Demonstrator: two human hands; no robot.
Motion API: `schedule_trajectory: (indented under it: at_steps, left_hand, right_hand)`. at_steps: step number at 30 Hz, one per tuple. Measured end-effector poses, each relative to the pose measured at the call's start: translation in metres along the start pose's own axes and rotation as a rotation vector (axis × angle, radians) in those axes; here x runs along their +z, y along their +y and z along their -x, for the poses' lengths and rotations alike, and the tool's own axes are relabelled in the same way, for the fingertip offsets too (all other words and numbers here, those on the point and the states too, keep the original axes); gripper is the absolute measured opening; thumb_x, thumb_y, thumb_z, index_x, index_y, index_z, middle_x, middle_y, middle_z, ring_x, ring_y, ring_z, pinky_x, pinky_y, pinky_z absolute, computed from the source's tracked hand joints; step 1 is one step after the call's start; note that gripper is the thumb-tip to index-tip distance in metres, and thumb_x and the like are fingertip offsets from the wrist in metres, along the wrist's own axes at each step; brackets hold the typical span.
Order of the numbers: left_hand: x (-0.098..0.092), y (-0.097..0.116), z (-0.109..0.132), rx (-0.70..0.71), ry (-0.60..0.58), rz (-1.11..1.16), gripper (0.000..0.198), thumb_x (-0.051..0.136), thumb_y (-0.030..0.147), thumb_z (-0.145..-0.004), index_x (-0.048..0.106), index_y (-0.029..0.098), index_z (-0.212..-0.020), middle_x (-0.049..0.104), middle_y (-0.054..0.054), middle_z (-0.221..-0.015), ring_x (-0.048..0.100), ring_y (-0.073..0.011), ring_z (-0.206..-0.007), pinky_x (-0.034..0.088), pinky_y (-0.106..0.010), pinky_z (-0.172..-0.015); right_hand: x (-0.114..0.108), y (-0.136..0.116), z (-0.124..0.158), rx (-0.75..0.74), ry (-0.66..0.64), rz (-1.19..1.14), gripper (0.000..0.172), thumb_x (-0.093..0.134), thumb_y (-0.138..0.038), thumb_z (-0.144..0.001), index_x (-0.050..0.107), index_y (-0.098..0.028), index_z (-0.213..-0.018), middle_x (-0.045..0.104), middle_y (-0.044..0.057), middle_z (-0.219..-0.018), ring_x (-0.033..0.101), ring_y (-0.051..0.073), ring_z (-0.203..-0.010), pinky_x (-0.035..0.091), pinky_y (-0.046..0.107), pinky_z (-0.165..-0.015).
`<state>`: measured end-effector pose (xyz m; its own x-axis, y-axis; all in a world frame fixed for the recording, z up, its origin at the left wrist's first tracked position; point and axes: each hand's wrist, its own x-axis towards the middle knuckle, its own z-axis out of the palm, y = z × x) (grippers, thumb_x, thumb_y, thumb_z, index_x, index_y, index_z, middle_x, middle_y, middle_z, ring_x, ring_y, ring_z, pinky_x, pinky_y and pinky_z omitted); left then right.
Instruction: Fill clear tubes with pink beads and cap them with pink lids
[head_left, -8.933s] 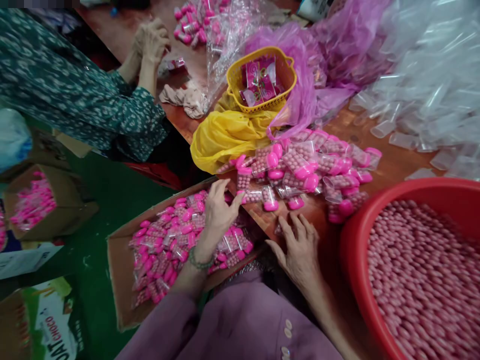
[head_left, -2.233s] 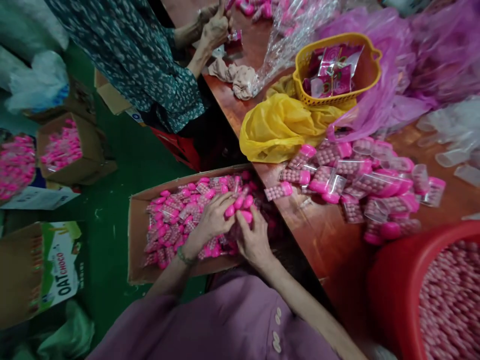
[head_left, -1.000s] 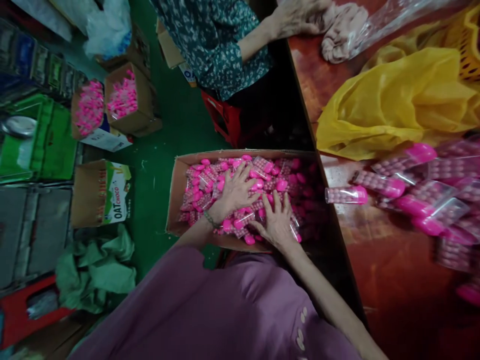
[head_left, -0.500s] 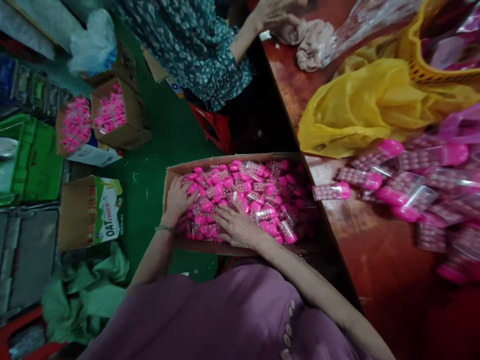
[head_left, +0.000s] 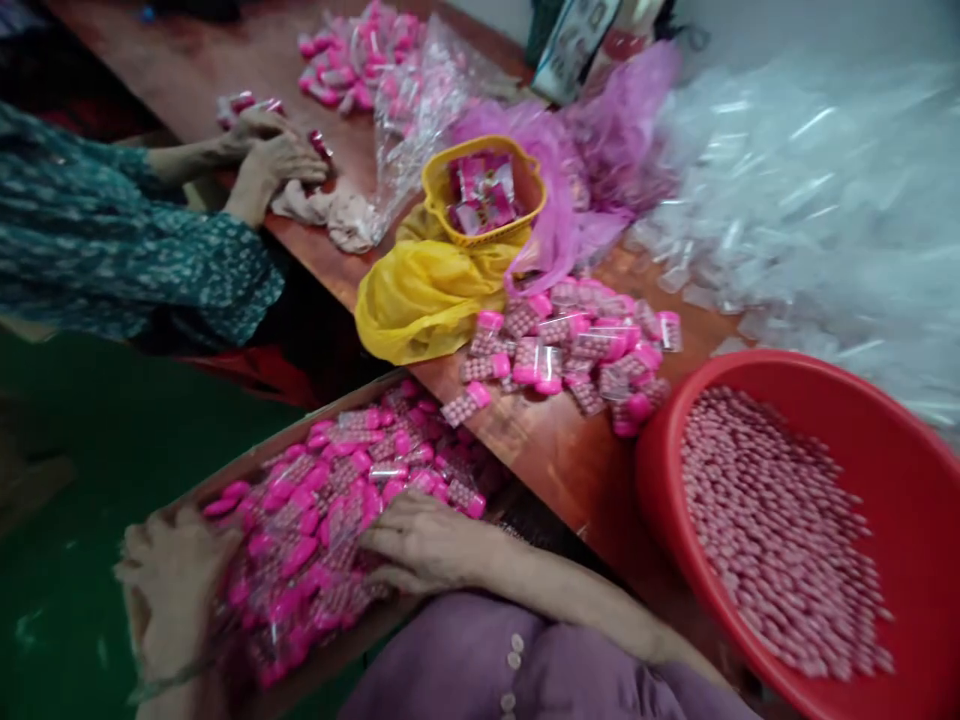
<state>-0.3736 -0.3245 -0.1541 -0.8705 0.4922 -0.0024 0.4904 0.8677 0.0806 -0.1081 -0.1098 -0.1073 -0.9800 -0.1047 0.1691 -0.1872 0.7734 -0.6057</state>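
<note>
A long cardboard box is full of small clear jars with pink caps and pinkish balls inside. My left hand, blurred by motion, straddles the box's left end, its fingers hooked over the rim and closed on it. Across the jars near the box's right part lies my right hand, fingers stretched out and holding nothing I can see. More of the same jars lie heaped on the reddish table beside the box.
A red tub of pink balls stands at the right. Behind are a yellow basket of packets, a yellow bag, purple plastic and many clear pieces. At far left, a co-worker's hands are over the table.
The view has swung right, bringing the red tub and clear pieces into sight. My left hand has shifted from the jars onto the box's rim; my right hand still rests on the jars.
</note>
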Motion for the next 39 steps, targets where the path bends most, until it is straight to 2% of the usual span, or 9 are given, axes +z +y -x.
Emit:
schedule_trajectory:
  at_steps: [1,4,8,11,15,20,25,33,39]
  left_hand:
    - [-0.010,0.026,0.001,0.023,0.087,0.029,0.046,0.041,0.057,-0.082,0.054,0.026,-0.113,0.056,-0.013,-0.127,0.040,-0.0496,-0.130,0.035,-0.078,-0.096]
    - [-0.037,0.121,0.002,0.384,0.103,0.381,0.047,0.045,0.051,-0.088,0.053,0.020,-0.122,0.060,-0.015,-0.124,0.055,-0.0362,-0.121,0.044,-0.058,-0.105]
    - [-0.041,0.238,0.002,0.865,0.067,0.539,0.067,0.055,0.055,-0.086,0.041,0.016,-0.138,0.049,-0.019,-0.142,0.047,-0.0331,-0.133,0.039,-0.051,-0.112]
    - [-0.023,0.294,0.002,0.979,0.054,0.466,0.094,0.056,0.068,-0.080,0.027,0.009,-0.147,0.039,-0.027,-0.148,0.038,-0.0394,-0.140,0.035,-0.055,-0.113]
    - [-0.002,0.336,0.003,0.922,0.075,0.468,0.117,0.055,0.079,-0.071,0.012,0.006,-0.152,0.030,-0.032,-0.152,0.031,-0.0439,-0.142,0.034,-0.058,-0.112]
    - [-0.001,0.365,0.004,0.927,0.044,0.514,0.128,0.061,0.080,-0.063,0.006,0.009,-0.154,0.027,-0.030,-0.154,0.031,-0.0428,-0.142,0.035,-0.055,-0.112]
    - [-0.003,0.371,0.004,1.062,0.057,0.548,0.114,0.062,0.072,-0.072,0.007,0.014,-0.154,0.034,-0.024,-0.152,0.036,-0.0379,-0.140,0.036,-0.052,-0.112]
    - [-0.010,0.347,0.020,1.024,0.126,0.433,0.066,0.056,0.038,-0.088,0.035,0.018,-0.148,0.053,-0.017,-0.135,0.055,-0.0318,-0.115,0.046,-0.045,-0.099]
    - [-0.020,0.324,0.033,1.006,0.159,0.339,0.056,0.053,0.024,-0.088,0.045,0.020,-0.144,0.055,-0.015,-0.136,0.058,-0.0280,-0.109,0.049,-0.041,-0.096]
  right_hand:
    - [-0.014,0.006,0.011,0.085,0.153,0.116,0.042,0.046,-0.046,-0.096,0.059,-0.014,-0.120,0.067,0.011,-0.115,0.058,0.020,-0.110,0.041,0.035,-0.099]
    - [-0.056,0.031,0.041,0.495,0.577,0.453,0.058,0.052,-0.052,-0.092,0.050,-0.013,-0.135,0.053,0.020,-0.138,0.039,0.031,-0.135,0.029,0.049,-0.111]
    - [-0.096,0.067,0.071,0.931,0.789,0.732,0.082,0.054,-0.067,-0.082,0.042,-0.014,-0.143,0.032,0.023,-0.152,0.020,0.042,-0.143,0.022,0.063,-0.110]
    - [-0.114,0.089,0.084,1.097,0.860,0.791,0.090,0.052,-0.073,-0.079,0.038,-0.013,-0.145,0.026,0.026,-0.154,0.017,0.048,-0.142,0.021,0.071,-0.105]
    - [-0.129,0.105,0.093,1.205,0.913,0.720,0.092,0.049,-0.079,-0.077,0.045,-0.013,-0.141,0.034,0.028,-0.148,0.023,0.051,-0.138,0.024,0.077,-0.099]
    - [-0.132,0.105,0.091,1.230,0.825,0.682,0.093,0.054,-0.078,-0.075,0.048,-0.011,-0.139,0.041,0.028,-0.143,0.029,0.052,-0.133,0.024,0.076,-0.100]
    - [-0.127,0.098,0.085,1.187,0.816,0.631,0.085,0.054,-0.074,-0.077,0.050,-0.016,-0.139,0.036,0.027,-0.145,0.029,0.049,-0.133,0.033,0.069,-0.099]
    - [-0.119,0.087,0.084,1.127,0.704,0.610,0.079,0.055,-0.072,-0.079,0.050,-0.022,-0.141,0.037,0.023,-0.144,0.034,0.045,-0.130,0.034,0.064,-0.101]
    - [-0.100,0.077,0.076,1.023,0.674,0.618,0.070,0.058,-0.069,-0.078,0.058,-0.025,-0.133,0.032,0.019,-0.146,0.030,0.042,-0.133,0.034,0.059,-0.104]
